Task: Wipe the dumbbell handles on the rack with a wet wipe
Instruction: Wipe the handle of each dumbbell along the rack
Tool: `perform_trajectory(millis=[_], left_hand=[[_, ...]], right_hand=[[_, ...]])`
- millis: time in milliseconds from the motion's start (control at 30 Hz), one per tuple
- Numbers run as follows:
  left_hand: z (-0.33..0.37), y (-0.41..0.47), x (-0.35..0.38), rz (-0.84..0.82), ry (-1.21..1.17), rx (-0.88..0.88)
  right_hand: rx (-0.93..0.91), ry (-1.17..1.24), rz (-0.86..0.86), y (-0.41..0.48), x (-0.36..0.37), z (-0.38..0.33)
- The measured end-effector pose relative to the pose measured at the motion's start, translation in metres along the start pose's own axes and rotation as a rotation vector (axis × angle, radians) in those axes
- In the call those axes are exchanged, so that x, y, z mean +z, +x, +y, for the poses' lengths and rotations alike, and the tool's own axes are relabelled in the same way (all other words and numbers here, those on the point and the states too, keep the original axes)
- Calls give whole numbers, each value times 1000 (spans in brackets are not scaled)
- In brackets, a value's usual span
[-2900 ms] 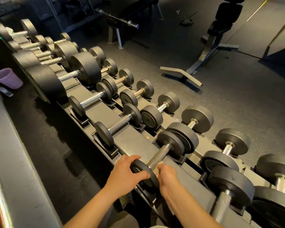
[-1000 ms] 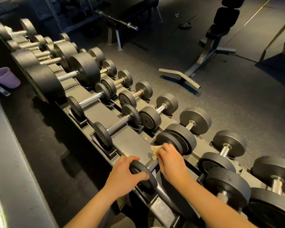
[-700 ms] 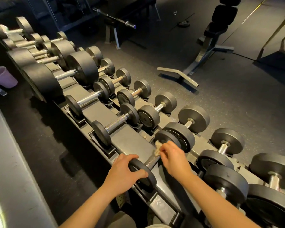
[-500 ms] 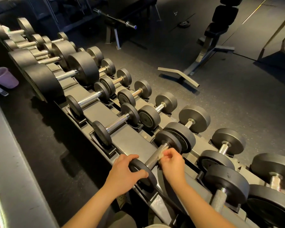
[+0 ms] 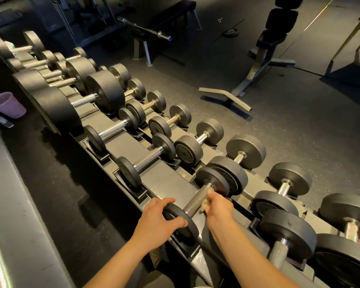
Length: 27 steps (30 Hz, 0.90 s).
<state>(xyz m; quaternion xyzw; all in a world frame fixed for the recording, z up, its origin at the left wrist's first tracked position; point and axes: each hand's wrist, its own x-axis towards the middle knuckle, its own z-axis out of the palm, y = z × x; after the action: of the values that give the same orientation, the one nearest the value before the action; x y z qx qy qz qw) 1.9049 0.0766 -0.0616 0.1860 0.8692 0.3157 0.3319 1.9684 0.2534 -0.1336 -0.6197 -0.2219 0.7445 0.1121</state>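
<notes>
The left hand (image 5: 158, 217) has its grip curled round the near head (image 5: 182, 221) of a small dumbbell (image 5: 190, 206). The thumb lies across the head's face and the fingers hook over its rim.

Just right of that head, the right hand (image 5: 218, 208) has its grip pinched on a crumpled wet wipe (image 5: 206, 201). The wipe is pressed against the right side of the dumbbell's knurled handle (image 5: 197, 196), closer to the far head (image 5: 213, 180) than the near one.

The dumbbell lies across the upper tier of the dumbbell rack (image 5: 164, 179), its handle pointing away from the person. Just to its right sits a thicker dumbbell (image 5: 287, 232). To its left lies another small one (image 5: 147, 160) with a bare knurled handle. Beyond its far head, a lower tier holds a second row of dumbbells (image 5: 245, 151).

Farther left along the rack the dumbbells grow to large heavy ones (image 5: 79, 100). A purple cup (image 5: 7, 104) stands well off to the left of the held dumbbell.

Well beyond it, on the dark rubber floor (image 5: 289, 125), stand an adjustable bench (image 5: 266, 48) and a barbell (image 5: 148, 30), with a loose weight plate (image 5: 230, 32) between them.
</notes>
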Motion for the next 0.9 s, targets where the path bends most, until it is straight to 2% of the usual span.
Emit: perform_trajectory(millis=[167,233,333,500,600,700,767,833,900], left_hand=[[-3,2,0,1,-1,-6],[-6,3,1,6,10,-1],[-6,4,2,20,25,-4],[-5,3,1,14,30,-15],[-5,3,1,16,29,-11],[-4,3,0,7,14,-14],[-5,3,0,-3,13,-18],[-5,2,-1,5,17,-16],[-4,2,0,6,26,-17]], right_hand=[[89,-11,-105,-6,3,23],[113,-164,-120,-17,-3,32],[42,-360,-146,-36,-13,33],[-350,-534,-161,-57,-20,21],[-706,-709,-337,-58,-7,7],[-1059,-1245,-686,-42,1,-9],[-1315,-1638,-834,-26,1,-20],[-1421,-1860,-764,-13,1,-38],[-1453,-1907,-594,-5,-3,-50]])
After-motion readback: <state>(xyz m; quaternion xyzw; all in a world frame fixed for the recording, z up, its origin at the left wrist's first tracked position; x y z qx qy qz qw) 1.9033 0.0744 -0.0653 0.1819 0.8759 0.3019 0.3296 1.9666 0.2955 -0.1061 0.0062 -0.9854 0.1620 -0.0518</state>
